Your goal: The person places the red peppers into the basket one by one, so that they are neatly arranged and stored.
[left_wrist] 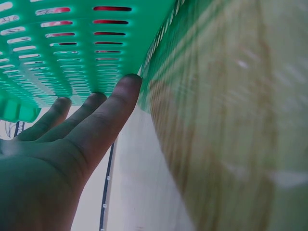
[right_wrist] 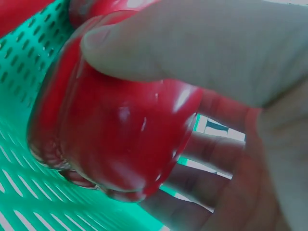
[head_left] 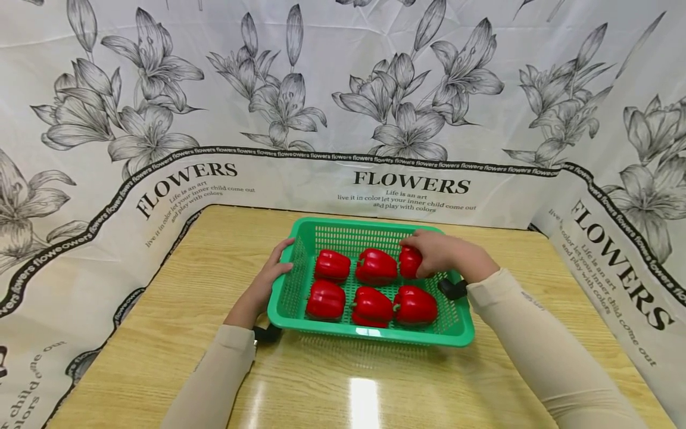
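A green plastic basket (head_left: 370, 338) with slotted walls sits on the table and holds several shiny red bell peppers in two rows. My left hand (head_left: 271, 275) grips its left rim, the digits seen from above hooked over the edge. From below, the left wrist view shows other fingers (left_wrist: 98, 122) against the outside of the slotted wall. Inside the basket's back right part, my right hand (head_left: 440, 253) holds a red bell pepper (right_wrist: 125, 130), thumb across one side and fingers around the other. The nearest pepper in front of it (head_left: 415, 305) lies at the front right.
The wood-grain table (head_left: 316, 381) extends around the basket and reflects light near its front. A white cloth printed with flowers (head_left: 300, 179) stands behind it and along both sides. A black wrist device (head_left: 452, 289) on the right arm overhangs the basket's right end.
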`<state>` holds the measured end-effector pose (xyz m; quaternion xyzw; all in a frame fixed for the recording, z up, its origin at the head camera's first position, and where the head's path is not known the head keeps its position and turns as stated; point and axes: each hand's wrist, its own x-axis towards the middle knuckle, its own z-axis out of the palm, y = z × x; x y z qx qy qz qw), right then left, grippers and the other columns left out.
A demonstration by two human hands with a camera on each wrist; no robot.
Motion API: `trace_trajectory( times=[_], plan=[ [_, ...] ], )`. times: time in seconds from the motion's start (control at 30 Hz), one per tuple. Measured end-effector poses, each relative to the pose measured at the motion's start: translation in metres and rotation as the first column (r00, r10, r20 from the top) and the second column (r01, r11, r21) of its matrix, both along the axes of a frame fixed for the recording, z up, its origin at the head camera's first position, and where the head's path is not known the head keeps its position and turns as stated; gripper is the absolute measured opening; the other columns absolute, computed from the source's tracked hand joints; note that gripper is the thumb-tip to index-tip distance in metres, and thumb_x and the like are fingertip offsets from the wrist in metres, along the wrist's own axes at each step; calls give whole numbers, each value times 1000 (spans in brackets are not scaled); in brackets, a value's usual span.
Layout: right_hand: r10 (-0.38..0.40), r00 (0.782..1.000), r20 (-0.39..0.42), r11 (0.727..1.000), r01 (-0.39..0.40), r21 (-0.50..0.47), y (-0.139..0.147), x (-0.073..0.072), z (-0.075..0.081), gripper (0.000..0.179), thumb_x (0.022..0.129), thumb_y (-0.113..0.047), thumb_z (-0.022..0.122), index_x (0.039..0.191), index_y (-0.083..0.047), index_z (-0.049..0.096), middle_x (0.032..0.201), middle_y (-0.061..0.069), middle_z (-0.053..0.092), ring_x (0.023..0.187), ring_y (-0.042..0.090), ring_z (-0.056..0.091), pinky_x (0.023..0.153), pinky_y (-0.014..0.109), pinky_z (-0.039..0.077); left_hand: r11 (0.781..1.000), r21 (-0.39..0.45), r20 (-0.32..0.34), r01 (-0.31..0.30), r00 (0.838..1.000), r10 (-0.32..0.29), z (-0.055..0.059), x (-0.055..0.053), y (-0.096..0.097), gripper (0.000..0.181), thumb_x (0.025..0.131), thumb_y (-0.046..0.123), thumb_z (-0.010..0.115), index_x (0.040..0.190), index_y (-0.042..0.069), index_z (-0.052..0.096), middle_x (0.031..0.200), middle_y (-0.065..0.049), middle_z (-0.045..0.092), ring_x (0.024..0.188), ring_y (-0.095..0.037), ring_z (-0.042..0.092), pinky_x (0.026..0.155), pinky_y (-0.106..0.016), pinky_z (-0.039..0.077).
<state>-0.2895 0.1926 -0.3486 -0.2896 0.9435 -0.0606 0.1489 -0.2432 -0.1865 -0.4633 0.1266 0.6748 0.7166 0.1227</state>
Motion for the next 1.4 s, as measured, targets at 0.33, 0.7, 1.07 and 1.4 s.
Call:
trace_trajectory(
  times=[0.33, 0.7, 1.07, 1.4],
  plan=[
    [14, 1000, -18, 1000, -14, -10, -2, -4, -14, 77, 69, -19, 78, 140, -8, 50, 129, 16, 53, 109, 31, 54, 93, 48, 47, 1000, 9, 10, -2, 1000, 2, -1, 1, 0, 60, 98, 26, 41, 152, 37, 16, 154, -14, 22, 127, -44, 41, 88, -44, 50],
    [-15, 1000, 20, 1000, 14, 17, -2, -3, -11, 76, 69, -12, 78, 140, -7, 50, 132, 18, 53, 113, 34, 52, 95, 51, 45, 1000, 4, -6, -6, 1000, 6, -1, -2, -1, 60, 97, 26, 41, 152, 35, 17, 155, -13, 19, 127, -43, 39, 89, -43, 48],
    [-7, 999, 43, 999, 6, 37, -4, -4, -17, 77, 69, -13, 79, 140, -5, 49, 130, 18, 55, 113, 33, 52, 98, 51, 44, 1000, 5, -3, -8, 1000, 8, 0, 0, 1, 61, 97, 25, 41, 152, 34, 16, 155, -14, 19, 126, -42, 41, 88, -43, 49],
    [-7, 998, 55, 999, 5, 38, -8, -4, -21, 76, 69, -13, 79, 139, -5, 50, 127, 15, 57, 109, 31, 53, 95, 49, 46, 1000, 3, 2, -2, 1000, 2, 1, 0, 1, 62, 97, 26, 41, 153, 33, 15, 156, -14, 19, 127, -43, 40, 89, -43, 48]
  ],
)
